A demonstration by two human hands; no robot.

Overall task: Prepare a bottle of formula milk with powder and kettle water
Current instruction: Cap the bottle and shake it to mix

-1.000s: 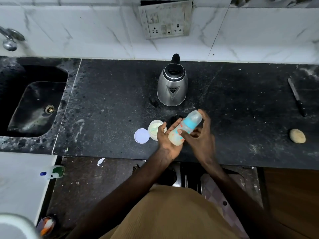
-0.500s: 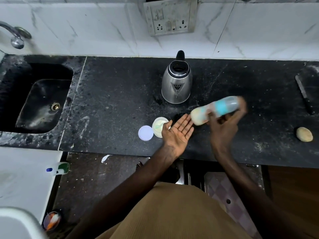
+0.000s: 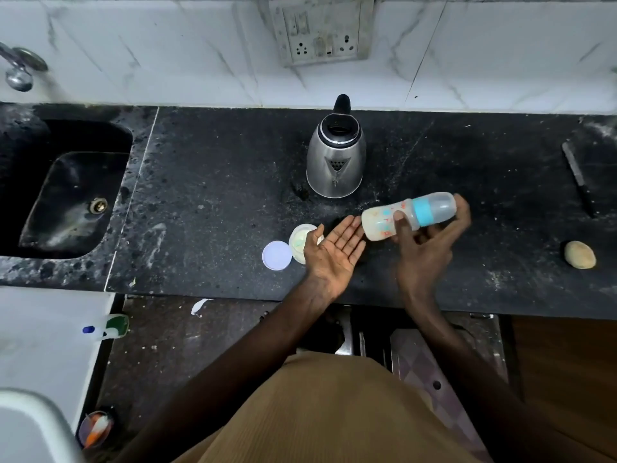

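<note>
Bottle (image 3: 409, 216) lies gripped sideways in right hand (image 3: 424, 252); left hand (image 3: 334, 252) spread, palm up.

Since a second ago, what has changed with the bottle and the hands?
The left hand let go of the bottle and now lies open, palm up, by its base. The right hand alone holds the bottle and has swung it out to the right, nearly level, cap end rightward. The kettle, the open powder tub and its lid stayed put.
</note>
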